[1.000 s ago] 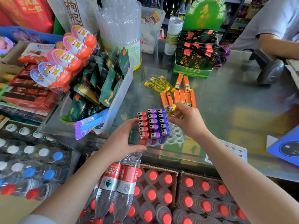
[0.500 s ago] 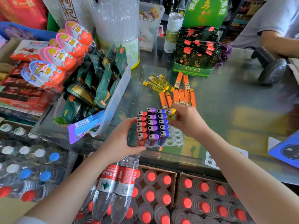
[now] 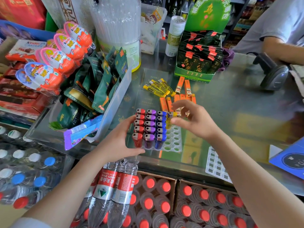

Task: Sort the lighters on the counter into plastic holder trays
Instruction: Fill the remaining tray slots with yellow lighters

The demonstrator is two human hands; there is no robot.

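A clear plastic holder tray stands on the glass counter. It holds a column of red lighters, one of purple lighters and one of blue lighters. One yellow lighter stands in the far slot of the fourth column. My left hand grips the tray's left side and front corner. My right hand hovers just right of the yellow lighter with fingers spread and nothing in it. Loose yellow lighters and orange lighters lie beyond the tray. A second, empty tray lies at the counter's near edge.
A clear bin of green snack packets stands left of the tray. A green display box is at the back, a barcode scanner and another person's arm at the right. A blue box overhangs the right. Water bottles fill crates below the counter.
My right hand has set the yellow lighter into the tray's fourth column and opened, drawing slightly back to the right. My left hand has kept its hold on the tray.
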